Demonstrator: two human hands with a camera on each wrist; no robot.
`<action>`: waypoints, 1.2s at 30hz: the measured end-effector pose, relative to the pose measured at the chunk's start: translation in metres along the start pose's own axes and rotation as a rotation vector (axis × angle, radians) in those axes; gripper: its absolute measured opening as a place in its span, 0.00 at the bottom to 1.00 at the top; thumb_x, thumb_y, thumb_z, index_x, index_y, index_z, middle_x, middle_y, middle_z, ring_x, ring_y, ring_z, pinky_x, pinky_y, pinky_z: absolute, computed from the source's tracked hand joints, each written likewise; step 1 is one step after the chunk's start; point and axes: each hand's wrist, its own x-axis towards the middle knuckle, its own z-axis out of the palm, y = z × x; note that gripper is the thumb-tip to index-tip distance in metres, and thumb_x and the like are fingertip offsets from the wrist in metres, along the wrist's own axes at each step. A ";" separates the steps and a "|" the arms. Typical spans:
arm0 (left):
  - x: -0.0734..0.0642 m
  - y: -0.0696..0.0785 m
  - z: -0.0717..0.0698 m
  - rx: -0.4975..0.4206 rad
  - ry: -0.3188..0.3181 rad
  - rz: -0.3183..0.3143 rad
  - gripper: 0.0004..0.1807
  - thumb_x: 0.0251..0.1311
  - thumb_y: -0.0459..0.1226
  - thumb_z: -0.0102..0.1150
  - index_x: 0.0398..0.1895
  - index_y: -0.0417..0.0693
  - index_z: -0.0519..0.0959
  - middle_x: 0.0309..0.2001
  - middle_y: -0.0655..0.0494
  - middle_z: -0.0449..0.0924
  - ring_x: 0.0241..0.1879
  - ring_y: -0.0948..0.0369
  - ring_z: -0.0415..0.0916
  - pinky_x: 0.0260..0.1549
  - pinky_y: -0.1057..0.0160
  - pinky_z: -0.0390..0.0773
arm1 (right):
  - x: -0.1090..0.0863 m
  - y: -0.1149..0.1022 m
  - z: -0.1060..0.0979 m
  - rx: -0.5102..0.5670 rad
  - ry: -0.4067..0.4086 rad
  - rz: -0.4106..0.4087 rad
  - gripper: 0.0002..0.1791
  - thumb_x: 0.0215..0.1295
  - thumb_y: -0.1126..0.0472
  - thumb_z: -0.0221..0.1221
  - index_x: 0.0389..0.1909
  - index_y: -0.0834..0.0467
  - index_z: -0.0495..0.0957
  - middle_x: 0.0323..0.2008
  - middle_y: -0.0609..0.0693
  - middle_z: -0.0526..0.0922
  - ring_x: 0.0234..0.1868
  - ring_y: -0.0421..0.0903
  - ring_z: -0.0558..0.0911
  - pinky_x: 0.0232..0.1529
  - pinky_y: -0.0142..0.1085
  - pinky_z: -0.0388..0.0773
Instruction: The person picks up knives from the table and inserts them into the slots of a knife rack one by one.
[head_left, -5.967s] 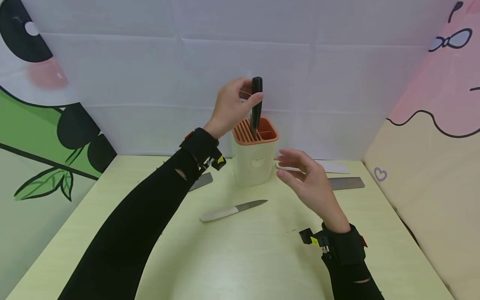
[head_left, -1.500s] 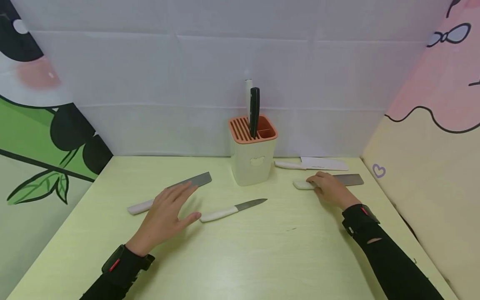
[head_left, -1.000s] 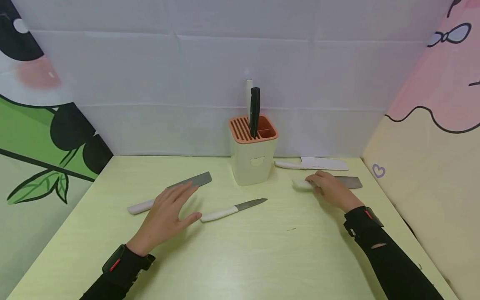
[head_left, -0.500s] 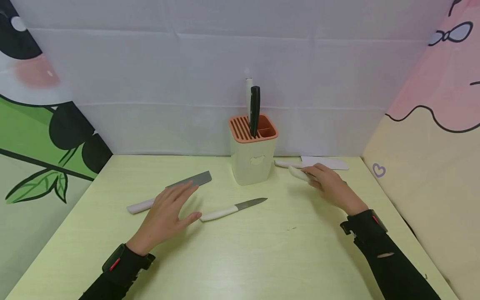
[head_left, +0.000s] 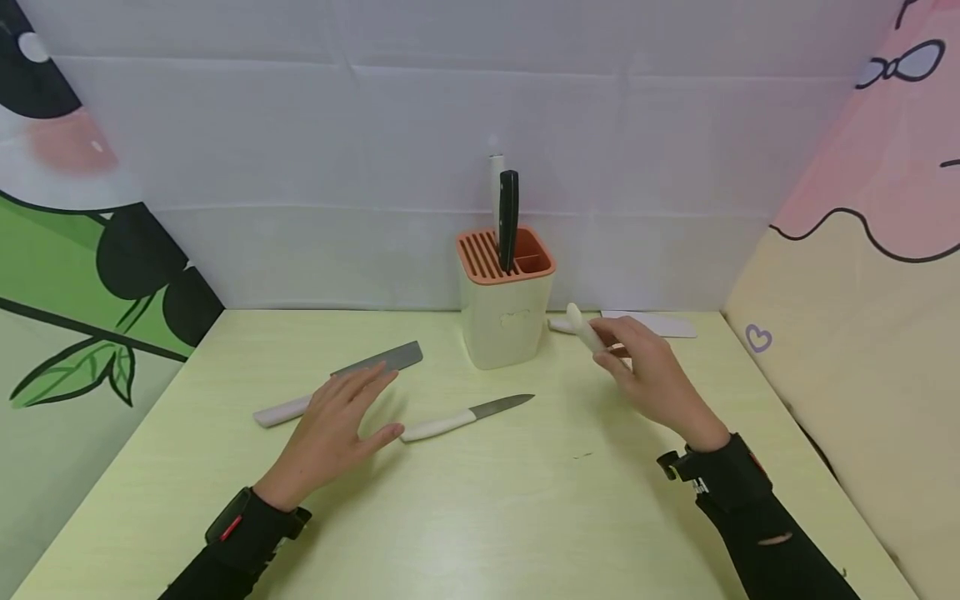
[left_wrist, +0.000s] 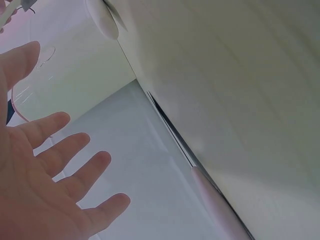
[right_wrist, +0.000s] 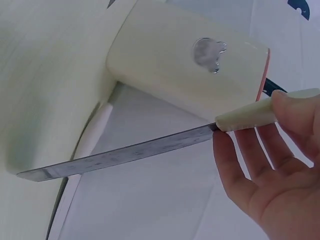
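Fingers and thumb of the right hand (head_left: 651,375) hold a white-handled knife (right_wrist: 140,154) by its handle, up off the bench (head_left: 480,517). Its long axis is tilted: the handle's butt points up and leftward, and the blade slants down towards the bench (most of it is hidden in the head view but plain from the right wrist). The cream knife block (head_left: 487,329) stands upright to the left of these fingers and slightly farther back, near but apart. Slots in its orange lid (head_left: 495,279) run roughly front to back; a black-handled knife (head_left: 508,221) stands among them. The left hand (head_left: 330,437) is farther from the block, fingers spread wide, gripping nothing, its thumb just beside a small pointed knife (head_left: 438,427).
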 end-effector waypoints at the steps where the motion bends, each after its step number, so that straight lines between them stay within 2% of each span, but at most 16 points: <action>1: 0.000 0.000 0.000 0.001 0.001 0.000 0.44 0.62 0.52 0.75 0.78 0.47 0.71 0.75 0.41 0.72 0.70 0.39 0.70 0.67 0.29 0.67 | 0.001 -0.004 0.001 0.015 0.011 0.007 0.28 0.65 0.77 0.68 0.66 0.62 0.77 0.51 0.53 0.83 0.53 0.50 0.85 0.49 0.44 0.89; 5: 0.000 0.000 0.001 -0.001 0.002 -0.001 0.44 0.62 0.53 0.75 0.78 0.47 0.71 0.74 0.41 0.72 0.70 0.39 0.71 0.67 0.29 0.67 | 0.002 -0.022 0.005 0.082 0.053 0.023 0.27 0.66 0.76 0.68 0.66 0.61 0.77 0.52 0.52 0.83 0.54 0.50 0.86 0.51 0.45 0.89; 12: 0.001 0.000 0.001 -0.005 0.007 0.004 0.43 0.61 0.51 0.76 0.77 0.46 0.72 0.74 0.40 0.72 0.70 0.39 0.71 0.67 0.30 0.68 | 0.004 -0.048 0.016 0.232 0.096 0.037 0.27 0.68 0.74 0.67 0.66 0.58 0.78 0.54 0.50 0.84 0.54 0.47 0.85 0.52 0.36 0.87; 18: 0.001 0.000 -0.001 -0.005 0.009 0.004 0.43 0.61 0.51 0.75 0.77 0.46 0.72 0.74 0.40 0.72 0.70 0.39 0.71 0.67 0.31 0.68 | 0.007 -0.065 0.025 0.369 0.135 0.050 0.26 0.68 0.76 0.66 0.66 0.62 0.78 0.54 0.55 0.84 0.53 0.46 0.85 0.53 0.33 0.87; 24: 0.001 0.001 -0.002 -0.005 0.004 0.001 0.43 0.62 0.51 0.75 0.77 0.45 0.72 0.74 0.40 0.72 0.70 0.39 0.71 0.67 0.31 0.67 | 0.010 -0.079 0.030 0.474 0.137 0.078 0.25 0.69 0.76 0.66 0.66 0.63 0.77 0.54 0.58 0.84 0.53 0.44 0.85 0.55 0.32 0.86; 29: 0.000 0.000 -0.002 -0.001 -0.006 -0.007 0.43 0.62 0.52 0.75 0.77 0.46 0.71 0.74 0.40 0.72 0.70 0.40 0.70 0.67 0.30 0.66 | 0.013 -0.087 0.033 0.523 0.141 0.077 0.25 0.69 0.76 0.65 0.66 0.66 0.76 0.54 0.59 0.84 0.52 0.45 0.85 0.54 0.33 0.86; 36: 0.001 0.001 -0.003 -0.006 -0.005 -0.003 0.43 0.62 0.52 0.75 0.78 0.46 0.71 0.74 0.40 0.72 0.71 0.41 0.70 0.68 0.30 0.66 | 0.016 -0.093 0.037 0.537 0.144 0.084 0.26 0.69 0.76 0.65 0.67 0.65 0.75 0.56 0.61 0.83 0.52 0.46 0.85 0.54 0.33 0.86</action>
